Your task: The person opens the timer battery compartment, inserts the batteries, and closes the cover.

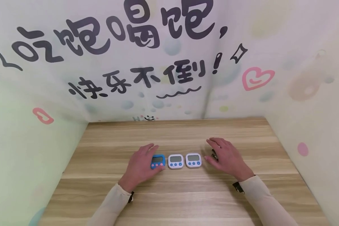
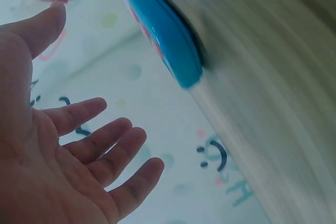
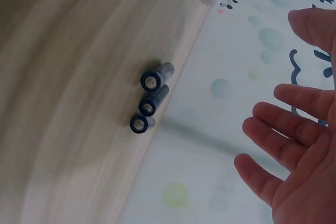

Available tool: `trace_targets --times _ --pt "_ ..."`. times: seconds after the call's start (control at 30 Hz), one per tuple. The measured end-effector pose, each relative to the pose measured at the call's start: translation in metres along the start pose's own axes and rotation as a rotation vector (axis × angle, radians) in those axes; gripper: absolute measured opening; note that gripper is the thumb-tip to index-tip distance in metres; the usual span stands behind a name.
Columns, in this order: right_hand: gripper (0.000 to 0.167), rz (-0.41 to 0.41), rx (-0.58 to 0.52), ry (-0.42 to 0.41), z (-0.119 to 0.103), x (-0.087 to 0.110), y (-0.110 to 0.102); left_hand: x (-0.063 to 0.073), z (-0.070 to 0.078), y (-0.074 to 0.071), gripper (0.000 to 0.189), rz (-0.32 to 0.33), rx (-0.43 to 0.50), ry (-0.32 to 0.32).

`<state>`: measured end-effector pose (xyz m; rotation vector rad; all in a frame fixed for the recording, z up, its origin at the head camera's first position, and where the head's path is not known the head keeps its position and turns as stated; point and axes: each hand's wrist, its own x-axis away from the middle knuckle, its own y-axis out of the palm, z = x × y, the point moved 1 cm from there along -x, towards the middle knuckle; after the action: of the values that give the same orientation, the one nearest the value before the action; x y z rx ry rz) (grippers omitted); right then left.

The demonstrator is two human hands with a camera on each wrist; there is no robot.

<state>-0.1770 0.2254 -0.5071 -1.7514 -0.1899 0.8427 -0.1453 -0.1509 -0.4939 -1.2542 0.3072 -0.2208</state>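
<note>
Three small digital timers lie in a row on the wooden table: a blue timer (image 1: 158, 160) at the left, a white timer (image 1: 175, 161) in the middle and another white timer (image 1: 193, 160) at the right. My left hand (image 1: 141, 164) hovers beside the blue timer and partly covers it from the head camera. In the left wrist view its fingers are spread apart from the blue timer (image 2: 170, 38). My right hand (image 1: 228, 158) hovers over three dark batteries (image 3: 156, 77), which lie side by side. It holds nothing, and its fingers are extended.
The wooden table (image 1: 175, 201) meets a back wall (image 1: 115, 106) printed with dark characters. Side walls (image 1: 313, 119) stand at left and right. A dark band (image 1: 238, 187) sits at the right wrist.
</note>
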Motion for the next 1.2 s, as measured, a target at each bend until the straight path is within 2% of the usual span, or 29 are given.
trace_targets --times 0.23,0.6,0.83,1.03,1.2 --pt "0.068 -0.004 -0.056 -0.001 -0.005 0.000 0.008 -0.007 0.014 0.010 0.091 -0.005 0.036 0.046" --pt "0.066 -0.093 -0.159 0.066 -0.016 -0.003 0.013 -0.027 0.032 0.017 0.086 -0.078 0.175 0.051" --pt "0.060 -0.116 -0.267 0.099 -0.018 -0.007 0.017 -0.038 0.042 0.021 0.080 -0.109 0.262 0.048" --pt "0.056 -0.207 -0.408 0.194 -0.019 -0.008 0.022 -0.044 0.051 0.025 0.073 -0.149 0.271 0.033" --pt "0.057 -0.278 -0.464 0.275 -0.023 -0.010 0.024 -0.048 0.056 0.031 0.068 -0.163 0.294 0.054"
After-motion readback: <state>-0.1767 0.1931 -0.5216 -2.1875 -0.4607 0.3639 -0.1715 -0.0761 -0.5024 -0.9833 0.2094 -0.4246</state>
